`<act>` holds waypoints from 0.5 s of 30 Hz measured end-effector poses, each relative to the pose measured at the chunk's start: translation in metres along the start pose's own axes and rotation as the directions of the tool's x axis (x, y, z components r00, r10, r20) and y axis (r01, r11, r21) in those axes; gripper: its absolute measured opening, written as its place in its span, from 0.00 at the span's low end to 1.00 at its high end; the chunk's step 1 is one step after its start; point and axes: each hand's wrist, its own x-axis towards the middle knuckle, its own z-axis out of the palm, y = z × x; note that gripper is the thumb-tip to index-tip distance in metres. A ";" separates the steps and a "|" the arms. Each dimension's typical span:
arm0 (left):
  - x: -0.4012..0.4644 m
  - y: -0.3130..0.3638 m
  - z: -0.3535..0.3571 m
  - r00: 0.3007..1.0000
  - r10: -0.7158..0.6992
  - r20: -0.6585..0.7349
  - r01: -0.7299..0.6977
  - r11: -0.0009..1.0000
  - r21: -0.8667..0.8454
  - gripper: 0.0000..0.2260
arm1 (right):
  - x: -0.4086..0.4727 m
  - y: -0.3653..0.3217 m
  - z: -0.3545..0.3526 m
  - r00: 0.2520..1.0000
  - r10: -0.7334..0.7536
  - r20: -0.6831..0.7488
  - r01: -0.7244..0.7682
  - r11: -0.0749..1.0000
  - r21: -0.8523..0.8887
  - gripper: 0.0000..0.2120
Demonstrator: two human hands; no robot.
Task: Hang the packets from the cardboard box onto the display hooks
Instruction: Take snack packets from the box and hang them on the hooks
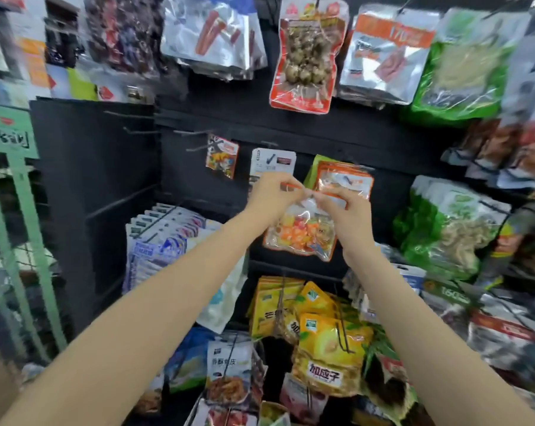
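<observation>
Pinched by its top edge between the left hand (271,195) and right hand (346,207), fingers of both curled on it, and held up before the black display panel (337,130) beside hung orange packs (344,179): a clear packet (303,232) of colourful pieces.

Just two bare forearms coming up from the bottom corners, no sleeves anywhere in view. No watch, no bracelet, no rings, no gloves either. Left hand (271,195) and right hand (346,210) both plain, short nails as far as the blur lets on. Slim wrists, smooth arms, no marks or tattoos showing. Elbows cut off by the frame edge.
</observation>
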 end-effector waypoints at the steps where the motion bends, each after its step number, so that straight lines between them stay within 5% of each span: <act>1: 0.007 0.008 0.016 1.000 -0.026 0.016 0.026 0.999 -0.019 0.05 | 0.007 0.005 -0.013 1.000 0.009 -0.029 -0.009 1.000 -0.016 0.02; 15: 0.070 0.031 0.102 0.990 -0.131 -0.049 0.133 0.991 0.036 0.11 | 0.083 0.051 -0.066 0.995 0.055 -0.089 -0.067 0.989 -0.133 0.03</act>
